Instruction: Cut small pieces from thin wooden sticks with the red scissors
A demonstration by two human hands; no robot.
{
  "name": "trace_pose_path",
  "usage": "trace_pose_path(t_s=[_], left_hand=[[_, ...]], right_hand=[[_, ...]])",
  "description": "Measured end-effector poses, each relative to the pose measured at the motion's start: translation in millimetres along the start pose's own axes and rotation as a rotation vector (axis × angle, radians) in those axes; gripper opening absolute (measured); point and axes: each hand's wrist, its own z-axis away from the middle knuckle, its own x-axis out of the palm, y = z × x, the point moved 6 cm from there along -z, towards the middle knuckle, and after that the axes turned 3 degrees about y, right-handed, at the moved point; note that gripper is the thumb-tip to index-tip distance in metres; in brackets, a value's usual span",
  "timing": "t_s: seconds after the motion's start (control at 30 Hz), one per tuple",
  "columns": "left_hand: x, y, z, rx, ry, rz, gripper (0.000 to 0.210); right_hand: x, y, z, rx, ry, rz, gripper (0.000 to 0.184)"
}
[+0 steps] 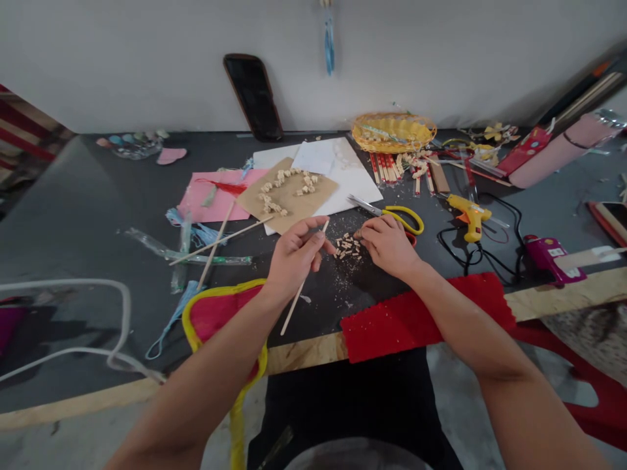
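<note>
No words, numbers or brands can be read; the purple box (545, 254) on the counter (122, 215) bears small pale markings; these are too blurred to make out.

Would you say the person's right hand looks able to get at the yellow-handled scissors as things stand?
Most likely yes: the scissors lie just beyond the right hand, with nothing visible between them, though its fingertips are down by the small wooden pieces.

A glue gun (471, 217) and scissors (376, 210) suggest a craft workshop.
</note>
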Motion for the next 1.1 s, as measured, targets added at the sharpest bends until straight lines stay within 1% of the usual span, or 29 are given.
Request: trace_pose_path(t_s=[0.23, 0.43, 0.6, 0.83, 0.93, 1.0, 1.1], left_hand=[[1.5, -2.5, -0.6, -0.006, -0.008, -0.013, 0.034], [3.2, -2.6, -0.4, -0.012, -0.011, -0.026, 0.035], [3.0, -5.5, -1.3, -0.019, -0.019, -0.021, 0.036], [3.5, -8.2, -2.6, -0.024, -0.033, -0.039, 0.036], [6.3, -8.2, -2.0, -0.038, -0.067, -0.037, 0.038], [9.1, -7.6, -0.8, -0.042, -0.099, -0.029, 0.04], [12.1, -7.0, 1.1, -0.051, -0.131, -0.004, 0.039]], right_hand=[[6.4, -9.8, -1.4, -0.057, -0.005, 0.011, 0.026], [10.2, -10.5, -3.8, -0.07, -0.036, 0.028, 0.024], [10.6, -9.1, -5.4, -0.035, -0.03, 0.011, 0.022], [8.4, -15.9, -7.2, -0.012, -0.033, 0.024, 0.022], [1.7, -14.5, -8.5, -0.028, 0.041, -0.073, 0.019], [-5.3, -11.1, -8.8, -0.017, 0.113, -0.219, 0.015], [-13.0, -3.4, -6.7, 0.061, 0.191, -0.477, 0.01]])
